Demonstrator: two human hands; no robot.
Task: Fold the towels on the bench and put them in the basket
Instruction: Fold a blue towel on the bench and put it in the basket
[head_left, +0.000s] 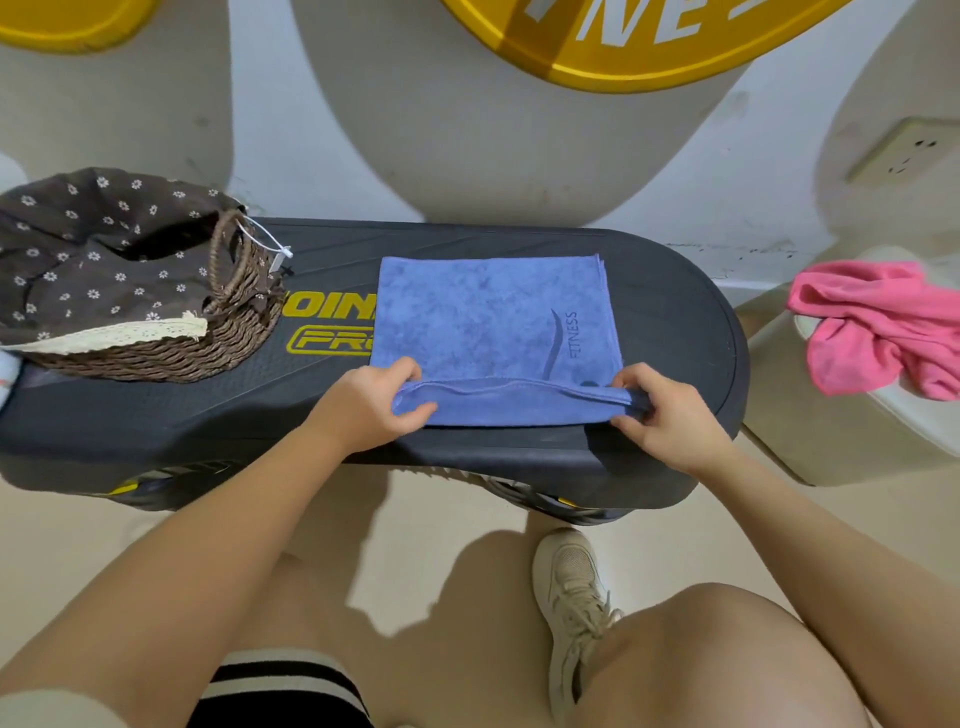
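A blue towel (488, 317) with a "FITNESS" mark lies flat on the black bench (675, 322), its near edge lifted into a fold. My left hand (371, 408) pinches the near left corner of that fold. My right hand (667, 410) pinches the near right corner. A woven basket (156, 358) with a brown flowered liner sits on the bench's left end. A crumpled pink towel (878, 327) lies off the bench on a pale ledge at the right.
The bench stands against a white wall with a power socket (906, 150) at the upper right. My knee and a pale sneaker (571, 613) are on the floor in front of the bench. A pale blue object (8, 374) pokes in at the left edge.
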